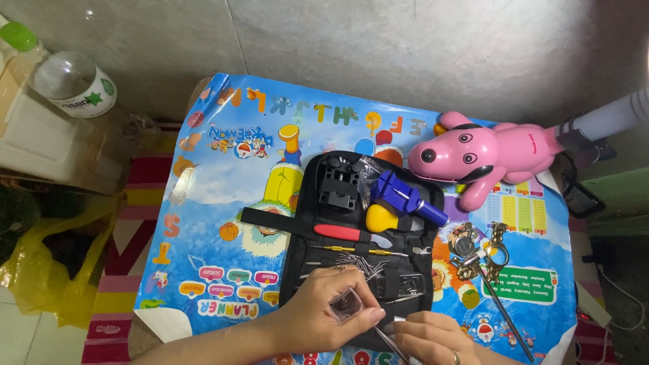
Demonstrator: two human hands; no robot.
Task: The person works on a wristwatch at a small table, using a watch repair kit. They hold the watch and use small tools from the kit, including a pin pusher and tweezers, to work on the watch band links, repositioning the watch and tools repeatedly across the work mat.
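An open black tool case (311, 203) lies on a small table with a colourful cartoon cover (216, 203). My left hand (324, 307) pinches a small clear plastic bag (347, 304) over the case's near edge. My right hand (429, 338), with a ring on one finger, holds thin metal tweezers (392, 340) whose end meets the bag. In the case lie a black block holder (338, 181), a blue tool (404, 195), a yellow ball (382, 217), a red-handled tool (348, 234), a yellow-handled tool (355, 251) and several loose metal pins (365, 263).
A pink toy dog (483, 157) lies at the table's far right. A watch on a golden band (473, 249) and a thin metal rod (503, 307) lie right of the case. A plastic bottle (74, 84) stands on a box at the left, above a yellow bag (47, 270).
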